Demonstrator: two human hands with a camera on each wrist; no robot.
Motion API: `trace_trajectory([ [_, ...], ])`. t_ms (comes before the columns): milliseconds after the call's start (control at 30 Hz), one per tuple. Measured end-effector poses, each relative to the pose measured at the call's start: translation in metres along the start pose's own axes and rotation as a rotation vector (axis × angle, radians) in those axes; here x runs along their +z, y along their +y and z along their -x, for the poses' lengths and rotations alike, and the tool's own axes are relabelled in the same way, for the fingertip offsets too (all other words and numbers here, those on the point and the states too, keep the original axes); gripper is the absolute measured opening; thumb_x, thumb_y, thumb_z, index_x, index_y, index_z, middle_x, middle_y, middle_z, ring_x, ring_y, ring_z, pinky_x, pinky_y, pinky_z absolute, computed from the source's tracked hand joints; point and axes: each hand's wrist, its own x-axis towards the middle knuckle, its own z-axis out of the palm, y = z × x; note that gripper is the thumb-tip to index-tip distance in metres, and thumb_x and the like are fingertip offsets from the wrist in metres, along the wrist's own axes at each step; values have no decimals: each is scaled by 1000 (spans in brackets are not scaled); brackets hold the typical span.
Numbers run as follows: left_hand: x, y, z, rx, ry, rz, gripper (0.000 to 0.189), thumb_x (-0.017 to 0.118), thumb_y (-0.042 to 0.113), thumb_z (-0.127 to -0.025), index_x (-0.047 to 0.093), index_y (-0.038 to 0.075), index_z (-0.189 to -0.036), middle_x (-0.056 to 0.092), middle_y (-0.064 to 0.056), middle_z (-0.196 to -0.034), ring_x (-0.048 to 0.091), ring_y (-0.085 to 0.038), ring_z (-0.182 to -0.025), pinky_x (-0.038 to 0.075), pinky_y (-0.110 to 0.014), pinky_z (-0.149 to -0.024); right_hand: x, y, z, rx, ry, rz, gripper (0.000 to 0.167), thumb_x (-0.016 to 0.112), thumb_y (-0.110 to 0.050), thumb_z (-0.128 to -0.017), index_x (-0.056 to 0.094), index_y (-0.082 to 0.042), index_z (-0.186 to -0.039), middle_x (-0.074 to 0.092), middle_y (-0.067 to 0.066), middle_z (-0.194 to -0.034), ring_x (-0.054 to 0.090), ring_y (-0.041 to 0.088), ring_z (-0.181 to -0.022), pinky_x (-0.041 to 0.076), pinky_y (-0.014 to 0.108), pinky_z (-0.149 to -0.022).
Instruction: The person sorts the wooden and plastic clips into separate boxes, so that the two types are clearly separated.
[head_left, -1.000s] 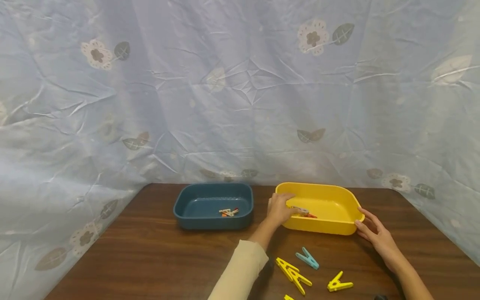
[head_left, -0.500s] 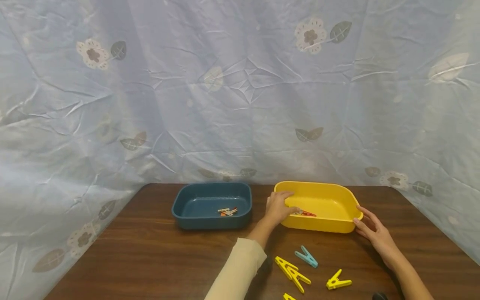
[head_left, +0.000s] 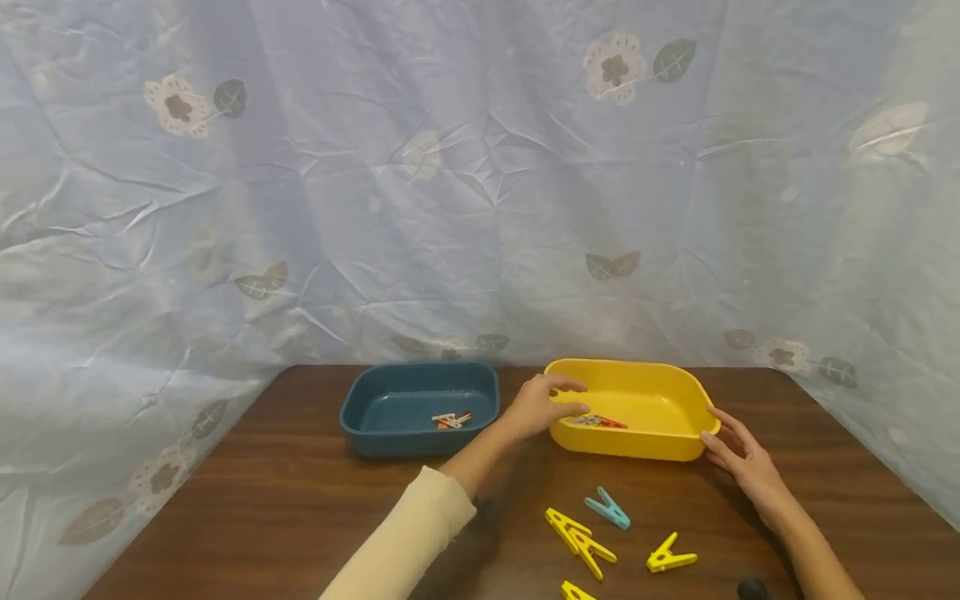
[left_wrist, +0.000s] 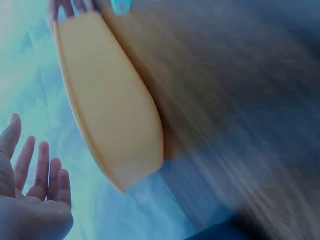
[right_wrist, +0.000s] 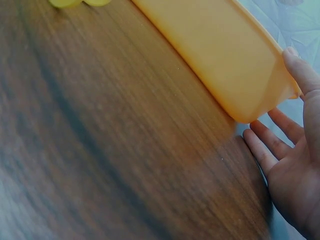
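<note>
Lying nearest on the table (head_left: 300,517), the yellow pegs (head_left: 582,543) and the blue peg (head_left: 617,515) are best left undisturbed. Beyond, the yellow bin (head_left: 630,443) should be steadied at its right corner by the right hand (head_left: 750,467), its fingers fairly straight; the left hand (head_left: 534,407), spread wide and seemingly empty at the left end, should be lifted clear of the pegs inside (head_left: 611,423).
</note>
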Motion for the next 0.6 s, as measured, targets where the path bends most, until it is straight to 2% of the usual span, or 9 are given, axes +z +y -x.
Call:
trace_trajectory([
  [133,0,3,31,26,-110,76,30,71,26,-82,68,13,-109,63,6,-104,55,-12,-96,46,-24,-77,2,3,2,1,-4,-4,57,45,-26,-98,19,-12,-147,20,37,-137,46,-14,-95,45,16,-77],
  [233,3,1,55,-5,-187,204,27,70,20,-83,68,10,-108,65,2,-102,57,-9,-90,46,-22,-73,1,4,0,2,-10,-9,57,45,-25,-98,18,-12,-147,19,37,-137,45,-14,-96,46,17,-78],
  [300,6,0,71,-45,-209,306,26,69,16,-84,67,9,-108,66,-4,-102,59,-10,-87,47,-22,-73,2,5,-1,9,-17,-15,58,46,-25,-98,18,-12,-147,19,36,-138,45,-14,-96,46,18,-79],
  [400,9,-2,89,-78,-197,430,24,67,12,-84,67,8,-108,65,-9,-104,60,-15,-89,47,-24,-74,3,5,-1,20,-23,-15,58,46,-26,-98,18,-12,-147,19,35,-139,46,-12,-96,46,19,-80],
  [500,13,-5,98,-59,-171,455,24,68,11,-84,68,8,-108,65,-9,-104,60,-19,-89,47,-25,-73,2,3,-1,19,-18,-16,58,46,-26,-98,18,-12,-147,19,35,-139,46,-12,-96,46,19,-79],
  [600,17,-14,101,-4,-170,358,27,71,14,-82,68,11,-108,65,-2,-103,58,-16,-90,46,-25,-74,-1,2,0,11,-11,-13,58,46,-26,-98,18,-12,-147,18,35,-139,45,-13,-96,45,17,-79],
])
